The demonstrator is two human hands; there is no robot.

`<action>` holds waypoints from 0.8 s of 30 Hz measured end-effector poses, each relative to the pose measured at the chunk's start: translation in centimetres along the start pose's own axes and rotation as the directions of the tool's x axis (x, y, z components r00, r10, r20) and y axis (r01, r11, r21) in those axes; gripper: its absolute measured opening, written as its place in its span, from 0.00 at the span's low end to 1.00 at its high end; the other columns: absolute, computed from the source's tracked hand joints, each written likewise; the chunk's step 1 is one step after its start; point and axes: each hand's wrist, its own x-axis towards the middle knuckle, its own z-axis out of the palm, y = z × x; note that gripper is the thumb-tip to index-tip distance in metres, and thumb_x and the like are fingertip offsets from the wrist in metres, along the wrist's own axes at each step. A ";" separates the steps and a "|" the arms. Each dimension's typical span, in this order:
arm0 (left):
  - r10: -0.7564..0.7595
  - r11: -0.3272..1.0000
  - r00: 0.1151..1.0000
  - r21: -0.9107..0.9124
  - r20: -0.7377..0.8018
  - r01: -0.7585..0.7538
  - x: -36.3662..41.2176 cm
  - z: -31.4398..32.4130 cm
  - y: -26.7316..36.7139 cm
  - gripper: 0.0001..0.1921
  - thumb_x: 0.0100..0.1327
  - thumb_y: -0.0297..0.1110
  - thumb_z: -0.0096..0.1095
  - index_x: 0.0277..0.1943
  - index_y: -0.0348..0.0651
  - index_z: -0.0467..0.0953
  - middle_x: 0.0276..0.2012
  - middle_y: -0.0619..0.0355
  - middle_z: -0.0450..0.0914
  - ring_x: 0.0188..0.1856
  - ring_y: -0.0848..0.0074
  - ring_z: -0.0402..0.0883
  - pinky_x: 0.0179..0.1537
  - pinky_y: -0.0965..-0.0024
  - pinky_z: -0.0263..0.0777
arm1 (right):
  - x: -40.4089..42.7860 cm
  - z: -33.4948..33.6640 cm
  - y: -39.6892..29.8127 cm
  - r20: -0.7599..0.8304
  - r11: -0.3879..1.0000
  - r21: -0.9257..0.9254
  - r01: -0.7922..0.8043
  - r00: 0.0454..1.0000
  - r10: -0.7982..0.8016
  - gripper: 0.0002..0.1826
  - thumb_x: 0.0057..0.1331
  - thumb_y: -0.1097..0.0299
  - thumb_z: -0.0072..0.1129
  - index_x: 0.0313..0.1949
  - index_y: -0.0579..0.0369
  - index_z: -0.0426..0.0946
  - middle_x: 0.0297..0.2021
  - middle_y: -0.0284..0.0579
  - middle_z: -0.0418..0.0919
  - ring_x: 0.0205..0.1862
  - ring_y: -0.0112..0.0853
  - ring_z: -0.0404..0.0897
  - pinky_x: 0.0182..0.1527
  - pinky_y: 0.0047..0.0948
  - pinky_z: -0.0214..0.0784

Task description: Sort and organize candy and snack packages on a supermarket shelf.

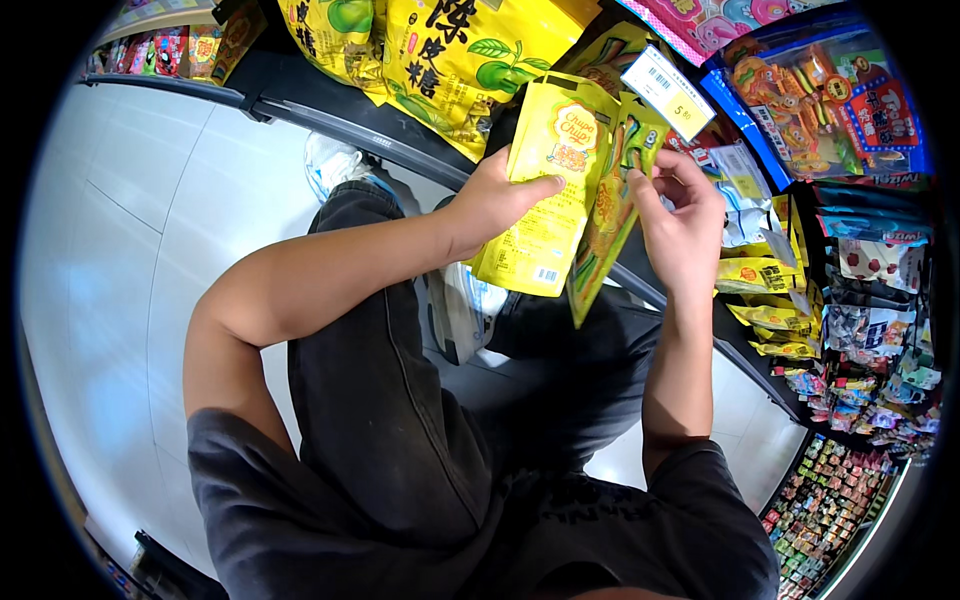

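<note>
My left hand (487, 206) grips a yellow Chupa Chups candy pouch (551, 232) by its left edge, thumb across the front. The pouch is tilted and shows a printed back with a barcode. Just right of it, my right hand (686, 225) pinches a second yellow candy pouch (613, 199) at its right edge. That one is turned nearly edge-on, its colourful front partly visible, and it overlaps the first pouch's side. A white and yellow price tag (667, 94) sits just above my right hand.
Large yellow candy bags (450, 60) stand on the black shelf (300, 97) ahead. A blue-edged gummy bag (832, 105) hangs at upper right, with several hanging yellow packets (765, 277) below. Small packets fill a rack (832, 487) at lower right. My bent knees are over the tiled floor (112, 262).
</note>
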 end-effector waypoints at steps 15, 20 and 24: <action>-0.179 0.983 0.965 -0.003 0.191 0.183 -0.4 0.2 0.5 0.17 0.70 0.36 0.49 0.58 0.38 0.70 0.47 0.54 0.81 0.45 0.71 0.84 0.47 0.67 0.77 | 1.8 4.5 -0.9 0.075 0.945 0.225 -0.235 0.972 0.224 0.20 0.65 0.67 0.63 0.53 0.64 0.72 0.34 0.41 0.76 0.29 0.22 0.79 0.24 0.21 0.75; -0.210 0.953 0.946 -0.162 0.248 0.255 -0.7 0.6 1.2 0.22 0.74 0.47 0.39 0.60 0.41 0.68 0.49 0.54 0.80 0.48 0.74 0.83 0.50 0.68 0.76 | 1.5 5.7 0.4 0.041 0.910 0.345 -0.229 0.973 0.229 0.18 0.73 0.59 0.51 0.50 0.65 0.72 0.35 0.43 0.76 0.32 0.23 0.77 0.29 0.23 0.77; -0.156 0.965 0.963 -0.174 0.220 0.196 -0.4 0.7 0.8 0.25 0.74 0.51 0.44 0.62 0.41 0.67 0.54 0.54 0.78 0.52 0.72 0.81 0.53 0.66 0.75 | 0.9 6.1 0.7 -0.009 0.815 0.545 -0.200 0.970 0.243 0.18 0.76 0.60 0.44 0.51 0.65 0.72 0.43 0.46 0.75 0.43 0.27 0.77 0.39 0.26 0.79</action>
